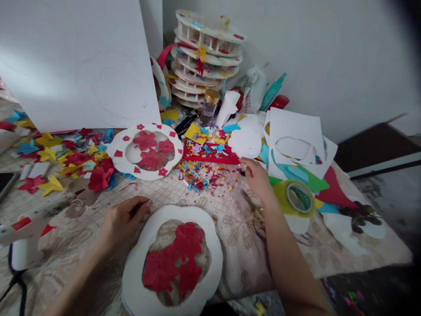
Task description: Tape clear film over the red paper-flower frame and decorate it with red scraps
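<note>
Near the front edge of the bench (240,272): white ring (215,259), red flowers (160,270) in its opening. Left hand (126,219) beside its far-left rim, fingers curled; cannot tell if pinching. Farther, right hand (258,177), forefinger out to the red paper (217,159); grip unclear. Step, judged: reaching among scraps (200,175); next move likely calls for a light fingertip pinch. Back edge: tiered stack (207,66).

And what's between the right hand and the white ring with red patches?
In the head view, a long red strip and small coloured scraps lie between them.
</note>
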The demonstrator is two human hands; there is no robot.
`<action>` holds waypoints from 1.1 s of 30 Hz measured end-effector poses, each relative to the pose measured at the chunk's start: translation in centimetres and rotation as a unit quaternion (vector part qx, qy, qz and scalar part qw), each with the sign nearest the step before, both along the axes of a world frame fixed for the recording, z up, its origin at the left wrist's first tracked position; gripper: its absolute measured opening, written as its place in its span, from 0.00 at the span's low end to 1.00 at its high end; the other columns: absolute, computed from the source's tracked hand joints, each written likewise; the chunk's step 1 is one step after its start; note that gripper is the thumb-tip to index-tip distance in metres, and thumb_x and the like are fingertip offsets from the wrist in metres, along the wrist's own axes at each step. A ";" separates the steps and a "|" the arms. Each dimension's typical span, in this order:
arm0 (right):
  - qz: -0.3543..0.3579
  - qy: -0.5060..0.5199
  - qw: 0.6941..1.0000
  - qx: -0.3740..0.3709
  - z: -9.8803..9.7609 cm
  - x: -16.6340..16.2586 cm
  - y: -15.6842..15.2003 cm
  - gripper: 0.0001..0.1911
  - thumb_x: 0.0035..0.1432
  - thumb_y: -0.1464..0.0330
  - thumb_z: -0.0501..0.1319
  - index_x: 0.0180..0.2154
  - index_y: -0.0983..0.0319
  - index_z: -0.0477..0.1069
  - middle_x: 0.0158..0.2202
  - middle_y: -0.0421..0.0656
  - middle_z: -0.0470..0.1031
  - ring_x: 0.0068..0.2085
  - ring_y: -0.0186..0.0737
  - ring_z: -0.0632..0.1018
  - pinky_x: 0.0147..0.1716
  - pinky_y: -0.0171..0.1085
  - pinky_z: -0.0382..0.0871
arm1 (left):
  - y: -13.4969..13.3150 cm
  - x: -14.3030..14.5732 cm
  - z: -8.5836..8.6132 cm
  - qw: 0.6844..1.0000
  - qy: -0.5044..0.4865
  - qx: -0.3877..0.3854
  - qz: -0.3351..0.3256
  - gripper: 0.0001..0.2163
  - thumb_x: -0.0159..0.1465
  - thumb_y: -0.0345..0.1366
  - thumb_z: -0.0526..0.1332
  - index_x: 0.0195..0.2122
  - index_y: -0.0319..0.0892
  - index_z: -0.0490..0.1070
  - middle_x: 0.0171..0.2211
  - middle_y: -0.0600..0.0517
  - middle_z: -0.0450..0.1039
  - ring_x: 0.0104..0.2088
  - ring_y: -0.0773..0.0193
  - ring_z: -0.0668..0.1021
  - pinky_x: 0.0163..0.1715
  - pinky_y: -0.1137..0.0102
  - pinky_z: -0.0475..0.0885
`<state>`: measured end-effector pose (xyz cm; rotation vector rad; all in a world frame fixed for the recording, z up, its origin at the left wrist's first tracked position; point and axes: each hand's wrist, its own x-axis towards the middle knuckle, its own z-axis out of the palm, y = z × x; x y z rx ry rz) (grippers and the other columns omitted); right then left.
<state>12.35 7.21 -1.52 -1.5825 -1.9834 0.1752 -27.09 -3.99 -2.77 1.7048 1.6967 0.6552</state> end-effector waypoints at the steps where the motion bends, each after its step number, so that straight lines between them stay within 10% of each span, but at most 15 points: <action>1: -0.001 -0.009 1.000 -0.005 -0.1 0.4 0.1 0.23 0.51 0.79 0.49 0.46 0.64 0.73 0.47 0.50 0.75 0.49 0.46 0.74 0.52 0.47 0.66 | 0.0 0.0 0.0 1.000 0.003 0.001 0.001 0.17 0.62 0.49 0.54 0.38 0.41 0.71 0.27 0.51 0.77 0.23 0.64 0.78 0.25 0.73 0.70; 26: -0.063 -0.148 0.987 0.011 -0.8 -0.6 -0.3 0.07 0.53 0.73 0.57 0.35 0.61 0.72 0.37 0.48 0.73 0.42 0.50 0.70 0.44 0.48 0.64 | 0.0 0.2 0.3 1.000 0.018 0.015 -0.002 0.15 0.63 0.48 0.54 0.37 0.42 0.72 0.27 0.52 0.77 0.24 0.64 0.78 0.26 0.73 0.70; 33: 0.098 0.027 0.994 0.046 1.4 -4.6 -1.9 0.09 0.59 0.72 0.54 0.40 0.60 0.72 0.38 0.46 0.72 0.42 0.44 0.72 0.44 0.45 0.67 | 0.0 0.1 -0.1 0.999 0.028 0.016 0.013 0.16 0.62 0.48 0.54 0.38 0.41 0.73 0.27 0.50 0.77 0.24 0.63 0.77 0.25 0.72 0.70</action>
